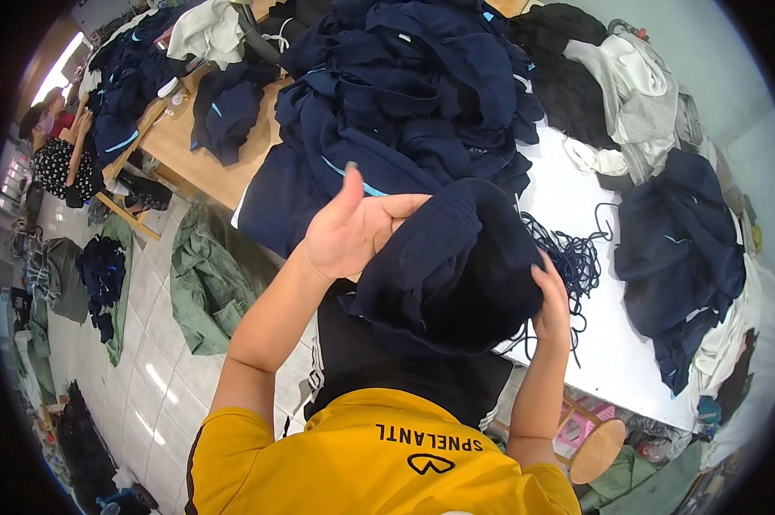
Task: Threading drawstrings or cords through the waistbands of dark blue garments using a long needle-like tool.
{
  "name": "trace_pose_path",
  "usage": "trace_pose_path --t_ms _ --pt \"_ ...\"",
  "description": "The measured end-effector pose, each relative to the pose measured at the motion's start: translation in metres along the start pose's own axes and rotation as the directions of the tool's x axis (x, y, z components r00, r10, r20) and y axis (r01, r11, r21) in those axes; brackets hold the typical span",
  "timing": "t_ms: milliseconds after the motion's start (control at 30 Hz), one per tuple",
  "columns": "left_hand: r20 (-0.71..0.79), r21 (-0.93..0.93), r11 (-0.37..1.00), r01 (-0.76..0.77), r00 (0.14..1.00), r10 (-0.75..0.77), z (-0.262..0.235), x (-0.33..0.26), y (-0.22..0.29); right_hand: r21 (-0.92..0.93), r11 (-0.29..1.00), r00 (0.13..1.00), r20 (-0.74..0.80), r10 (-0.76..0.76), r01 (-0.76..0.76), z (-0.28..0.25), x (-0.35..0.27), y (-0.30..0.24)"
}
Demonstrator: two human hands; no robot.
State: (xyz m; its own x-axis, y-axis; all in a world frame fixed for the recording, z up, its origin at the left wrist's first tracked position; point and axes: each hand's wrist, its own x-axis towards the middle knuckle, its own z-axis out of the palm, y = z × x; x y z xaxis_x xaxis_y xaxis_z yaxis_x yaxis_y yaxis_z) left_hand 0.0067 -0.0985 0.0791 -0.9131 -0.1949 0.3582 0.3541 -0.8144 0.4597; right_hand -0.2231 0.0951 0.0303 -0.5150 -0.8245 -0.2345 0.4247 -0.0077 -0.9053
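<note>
A dark navy garment [422, 262] is spread in front of my body, its wide opening turned up toward me; which part of the garment this is, I cannot tell. My right hand [552, 300] grips the right edge of that opening, the thumb on the near side of the cloth. At the left edge, my left hand [346, 233] has its thumb raised away from the cloth and its fingers stretched toward the garment, the tips partly hidden by it. Beyond both hands rises a large heap of navy garments [405, 112] with light-blue trim.
A tangle of navy cords [572, 257] lies on the white tabletop [568, 176], right of my hands. More navy cloth [684, 249] rests farther right. Green cloth [203, 279] is on the left, above the tiled floor [160, 343]. Another person [61, 167] is at the far left. A wooden stool [598, 451] stands lower right.
</note>
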Motion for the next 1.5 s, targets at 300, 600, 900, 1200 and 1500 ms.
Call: trace_pose_path --t_ms 300,600,900,1200,1500 --pt "-0.672 0.19 0.87 0.456 0.706 -0.223 -0.012 0.022 -0.016 -0.702 0.352 0.747 0.388 -0.539 0.619 0.038 -0.046 -0.039" --pt "-0.551 0.386 0.703 0.597 0.761 -0.343 -0.009 0.029 -0.038 -0.807 -0.037 0.724 0.549 -0.418 0.59 0.033 -0.058 -0.065" --pt "-0.494 0.401 0.623 0.671 0.732 -0.47 -0.016 0.026 -0.058 -0.783 0.126 0.784 0.57 -0.247 0.609 0.037 -0.059 -0.068" --pt "-0.237 0.544 0.509 0.667 0.704 -0.669 -0.002 0.011 -0.089 -0.67 0.276 0.721 0.673 -0.166 0.689 0.037 -0.051 -0.027" --pt "-0.556 0.831 -0.109 0.546 0.808 -0.197 0.01 -0.034 -0.082 -0.828 0.334 0.892 0.407 -0.196 0.451 0.005 -0.048 -0.003"
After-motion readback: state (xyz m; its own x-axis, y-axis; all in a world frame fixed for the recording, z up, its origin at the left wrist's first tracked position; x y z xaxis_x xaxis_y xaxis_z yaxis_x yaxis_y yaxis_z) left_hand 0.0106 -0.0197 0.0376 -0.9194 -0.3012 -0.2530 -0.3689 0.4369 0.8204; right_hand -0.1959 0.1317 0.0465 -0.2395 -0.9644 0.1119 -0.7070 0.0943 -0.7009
